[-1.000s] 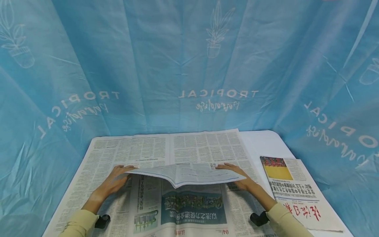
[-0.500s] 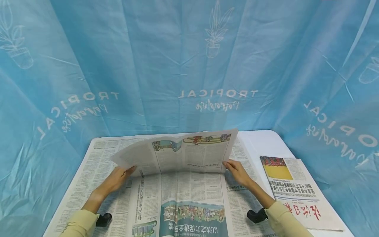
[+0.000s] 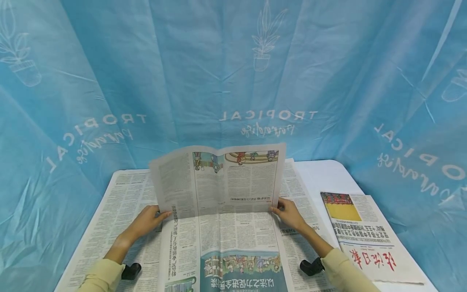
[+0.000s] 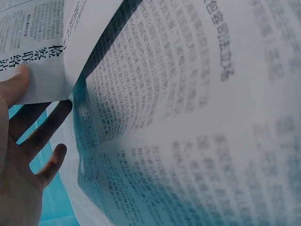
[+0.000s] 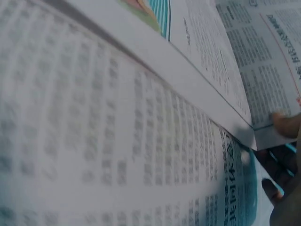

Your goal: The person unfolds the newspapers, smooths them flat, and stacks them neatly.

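A printed newspaper [image 3: 219, 231] with coloured pictures is held by both side edges, its far half bent up and its near half sloping down toward the person. My left hand [image 3: 147, 221] pinches the left edge near the bend, thumb on the face and fingers behind. In the left wrist view the left thumb [image 4: 16, 87] presses the page over the fingers beneath. My right hand [image 3: 290, 215] pinches the right edge at about the same height. The right wrist view shows the right thumb [image 5: 286, 125] on the page, with the other fingers partly hidden behind it.
Large newspaper sheets [image 3: 127, 186] lie spread over the white table [image 3: 321, 174]. A folded newspaper [image 3: 368, 239] with red lettering lies at the right. A blue printed curtain [image 3: 233, 81] hangs around the back and sides.
The newspaper's far part has swung up, from a flat fold facing away to standing upright with its printed face showing. Both hands have kept to its side edges, shifting only slightly.
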A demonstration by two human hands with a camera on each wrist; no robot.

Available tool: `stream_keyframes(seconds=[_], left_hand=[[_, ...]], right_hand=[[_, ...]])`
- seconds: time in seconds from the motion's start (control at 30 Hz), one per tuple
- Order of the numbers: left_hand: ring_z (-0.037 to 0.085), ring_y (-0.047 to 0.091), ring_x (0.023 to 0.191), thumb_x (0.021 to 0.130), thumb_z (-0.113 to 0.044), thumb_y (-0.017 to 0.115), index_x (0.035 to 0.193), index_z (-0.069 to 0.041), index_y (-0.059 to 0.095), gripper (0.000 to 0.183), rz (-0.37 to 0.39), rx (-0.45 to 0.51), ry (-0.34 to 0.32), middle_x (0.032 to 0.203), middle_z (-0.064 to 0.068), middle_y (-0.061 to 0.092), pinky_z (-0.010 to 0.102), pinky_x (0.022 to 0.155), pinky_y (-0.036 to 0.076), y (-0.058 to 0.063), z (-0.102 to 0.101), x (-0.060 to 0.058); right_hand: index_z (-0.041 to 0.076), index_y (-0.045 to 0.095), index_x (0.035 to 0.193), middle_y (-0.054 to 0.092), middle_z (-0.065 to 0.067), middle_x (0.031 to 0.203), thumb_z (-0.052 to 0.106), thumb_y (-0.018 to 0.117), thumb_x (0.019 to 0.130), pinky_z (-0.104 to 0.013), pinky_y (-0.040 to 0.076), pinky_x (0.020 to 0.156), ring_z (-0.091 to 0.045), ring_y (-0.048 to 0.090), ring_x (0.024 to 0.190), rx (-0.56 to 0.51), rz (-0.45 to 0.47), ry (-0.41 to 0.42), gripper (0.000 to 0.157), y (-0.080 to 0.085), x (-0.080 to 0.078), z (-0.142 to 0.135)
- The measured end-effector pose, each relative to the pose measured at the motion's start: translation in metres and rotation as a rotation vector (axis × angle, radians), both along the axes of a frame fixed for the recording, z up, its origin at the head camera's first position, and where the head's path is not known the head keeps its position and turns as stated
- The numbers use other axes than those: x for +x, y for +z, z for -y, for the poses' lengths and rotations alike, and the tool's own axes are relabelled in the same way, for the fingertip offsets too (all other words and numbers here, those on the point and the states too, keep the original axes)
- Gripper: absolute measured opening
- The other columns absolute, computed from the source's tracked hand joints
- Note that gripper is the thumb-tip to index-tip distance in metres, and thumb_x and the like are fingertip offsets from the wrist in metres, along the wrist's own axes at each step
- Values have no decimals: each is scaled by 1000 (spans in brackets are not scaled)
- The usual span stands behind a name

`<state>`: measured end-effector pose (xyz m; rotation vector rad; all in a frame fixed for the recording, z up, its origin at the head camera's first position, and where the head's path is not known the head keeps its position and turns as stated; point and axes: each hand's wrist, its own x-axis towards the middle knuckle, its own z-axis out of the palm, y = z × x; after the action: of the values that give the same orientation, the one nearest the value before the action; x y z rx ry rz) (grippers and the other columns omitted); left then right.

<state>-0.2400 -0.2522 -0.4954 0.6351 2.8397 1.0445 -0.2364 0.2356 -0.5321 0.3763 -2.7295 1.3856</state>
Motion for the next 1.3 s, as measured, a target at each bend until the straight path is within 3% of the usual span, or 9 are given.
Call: stream_keyframes(seconds=[0.33,0.47,0.6,0.7,0.87,1.07,1.3], left_hand=[[16,68,79,95,-28,64,102,0,74,30,40,-31,29,93,6,74,35,71,52,3,-2,-2],[8,58,63,94,-29,66,90,-4,75,27,59,-64,47,80,0,71,26,61,45,5,-3,0],[5,45,53,92,-31,67,79,-9,73,27,52,-92,52,66,-4,63,24,54,37,7,-4,3],[5,39,50,91,-31,68,71,-11,68,28,28,-115,55,59,-4,55,24,52,34,7,-4,4],[5,33,47,90,-31,70,63,-14,59,34,-13,-171,56,54,-6,43,22,50,29,5,-5,5],[5,31,47,89,-32,70,66,-16,61,30,4,-210,52,53,-7,43,23,51,28,2,-3,7],[8,29,46,86,-37,73,56,-17,50,43,39,-265,120,50,-8,33,23,49,26,1,-6,11]], right_hand=[[2,71,100,73,-9,90,16,66,93,-26,51,69,-16,67,78,-9,1,-50,16,3,4,3],[3,71,94,72,-8,88,14,66,93,-26,51,67,-15,66,76,7,4,-65,12,2,4,4],[6,70,88,70,-5,81,14,67,93,-25,48,61,-11,62,66,53,9,-98,10,2,4,6],[8,67,80,64,-1,70,15,68,91,-23,43,55,-9,54,57,108,11,-122,13,3,5,7],[9,54,65,41,2,55,14,71,89,-22,30,48,-9,35,47,184,10,-141,30,7,8,8],[5,64,76,50,2,59,16,75,85,-24,34,50,-10,42,51,202,35,-173,18,7,11,10],[7,63,75,50,2,58,15,77,83,-24,32,49,-11,42,50,222,41,-174,18,4,13,11]])
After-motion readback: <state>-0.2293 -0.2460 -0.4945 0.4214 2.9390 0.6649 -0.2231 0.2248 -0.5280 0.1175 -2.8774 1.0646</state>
